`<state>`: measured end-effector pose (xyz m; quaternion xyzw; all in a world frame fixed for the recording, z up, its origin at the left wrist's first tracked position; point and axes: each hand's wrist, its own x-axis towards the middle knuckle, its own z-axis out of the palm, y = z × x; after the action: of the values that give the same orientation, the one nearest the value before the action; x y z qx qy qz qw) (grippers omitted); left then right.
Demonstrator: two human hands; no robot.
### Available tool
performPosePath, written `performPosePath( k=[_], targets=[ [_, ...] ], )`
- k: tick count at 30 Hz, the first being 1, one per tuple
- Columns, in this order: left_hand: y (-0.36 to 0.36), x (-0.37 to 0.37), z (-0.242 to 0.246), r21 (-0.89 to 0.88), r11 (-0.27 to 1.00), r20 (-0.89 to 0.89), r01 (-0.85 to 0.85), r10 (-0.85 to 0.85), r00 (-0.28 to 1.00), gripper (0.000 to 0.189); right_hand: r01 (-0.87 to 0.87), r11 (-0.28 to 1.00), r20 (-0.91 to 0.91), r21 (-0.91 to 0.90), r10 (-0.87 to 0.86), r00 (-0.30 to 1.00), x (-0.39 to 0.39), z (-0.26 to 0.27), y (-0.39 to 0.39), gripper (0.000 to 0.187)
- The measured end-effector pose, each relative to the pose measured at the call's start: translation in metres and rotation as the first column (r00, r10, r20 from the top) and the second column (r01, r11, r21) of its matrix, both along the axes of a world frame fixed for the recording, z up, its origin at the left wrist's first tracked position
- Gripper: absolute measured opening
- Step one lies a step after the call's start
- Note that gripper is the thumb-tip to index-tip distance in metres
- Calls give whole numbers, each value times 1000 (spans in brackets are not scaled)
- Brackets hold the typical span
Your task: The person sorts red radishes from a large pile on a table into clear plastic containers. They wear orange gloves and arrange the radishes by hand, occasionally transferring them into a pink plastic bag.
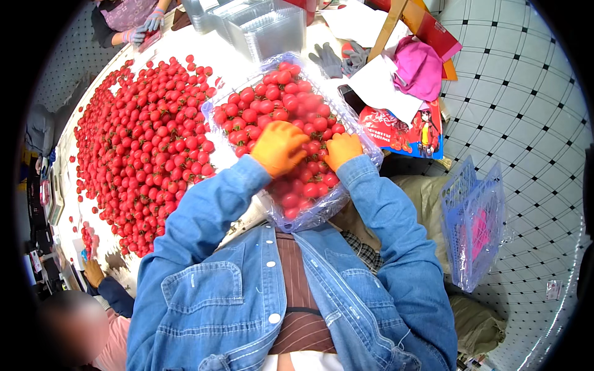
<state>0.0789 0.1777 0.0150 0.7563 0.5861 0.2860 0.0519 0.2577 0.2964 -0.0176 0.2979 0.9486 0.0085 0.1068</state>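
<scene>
Directly in front of me, a pale violet plastic crate (288, 227) with a clear plastic liner holds red cherry tomatoes (253, 104). My left hand (280, 148), in an orange glove, is over the middle of these tomatoes with its fingers curled. My right hand (344, 149), also orange-gloved, reaches into the crate's right side, its fingertips down among the fruit. Whether either hand grips a tomato is hidden. Left of the crate, a broad heap of loose cherry tomatoes (148, 143) with green stalks covers much of the white-topped table (236, 60).
Stacked clear plastic boxes (274, 37) stand behind the crate. Grey gloves (329, 59), white paper (385, 90), a pink cloth (417, 67) and a printed red bag (394, 127) lie to the right. Violet crates (473, 227) stand on the floor. Co-workers' hands (144, 30) show at left.
</scene>
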Motion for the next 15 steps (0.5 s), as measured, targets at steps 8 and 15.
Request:
performPosePath(
  k=[8, 15],
  targets=[
    [40, 34, -37, -319, 941, -450, -111, -48, 892, 28, 13, 1000, 111, -19, -10, 994, -8, 5, -4, 21],
    [33, 11, -10, -19, 993, -216, -114, 108, 971, 23, 43, 999, 60, 24, -44, 997, -8, -2, -7, 20]
  ],
)
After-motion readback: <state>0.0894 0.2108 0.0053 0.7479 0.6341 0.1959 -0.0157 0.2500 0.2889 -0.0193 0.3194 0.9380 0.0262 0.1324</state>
